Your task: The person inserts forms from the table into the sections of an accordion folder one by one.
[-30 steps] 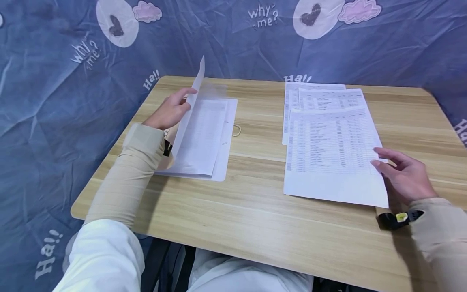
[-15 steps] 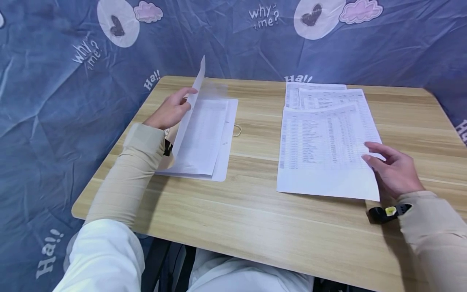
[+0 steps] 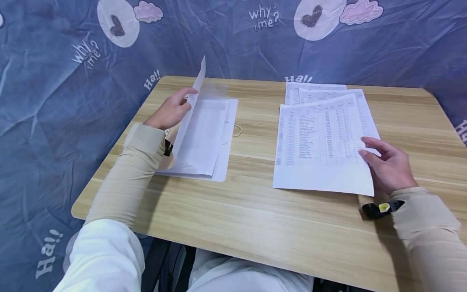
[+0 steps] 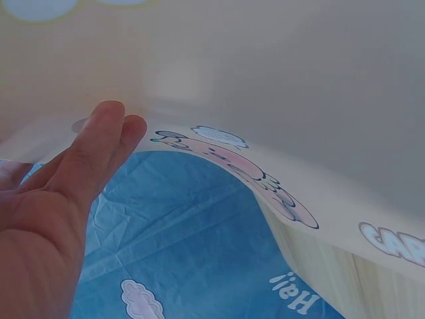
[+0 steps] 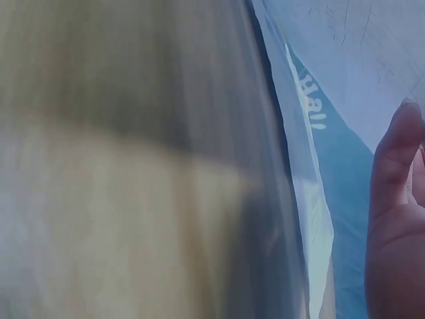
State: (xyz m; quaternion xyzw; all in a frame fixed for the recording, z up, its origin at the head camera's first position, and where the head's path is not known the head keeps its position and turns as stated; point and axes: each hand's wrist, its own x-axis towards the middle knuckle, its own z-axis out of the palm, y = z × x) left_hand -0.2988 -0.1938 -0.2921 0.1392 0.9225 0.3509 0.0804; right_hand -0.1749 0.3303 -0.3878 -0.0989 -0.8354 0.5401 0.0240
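Note:
My left hand [image 3: 169,109] holds up the raised front cover [image 3: 190,103] of a folder. In the left wrist view, straight fingers [image 4: 106,143] lie against the cover's outside, which bears cartoon prints. Inside the folder lies a stack of printed sheets [image 3: 204,138] over a white back [image 3: 227,150]. My right hand [image 3: 390,166] pinches a printed table sheet [image 3: 321,142] by its right edge. The sheet's near edge is lifted off the table. Two more printed sheets [image 3: 368,117] lie beneath and behind it, partly covered.
A thin rubber band [image 3: 237,130] lies on the wooden table [image 3: 233,211] to the right of the folder. Behind the table hangs a blue patterned cloth [image 3: 219,40]. A wrist camera [image 3: 381,209] sits under my right wrist.
My right hand has drawn the top printed sheet to the left and slightly away from me, uncovering more of the sheet under its right side. The left hand and folder cover have stayed put.

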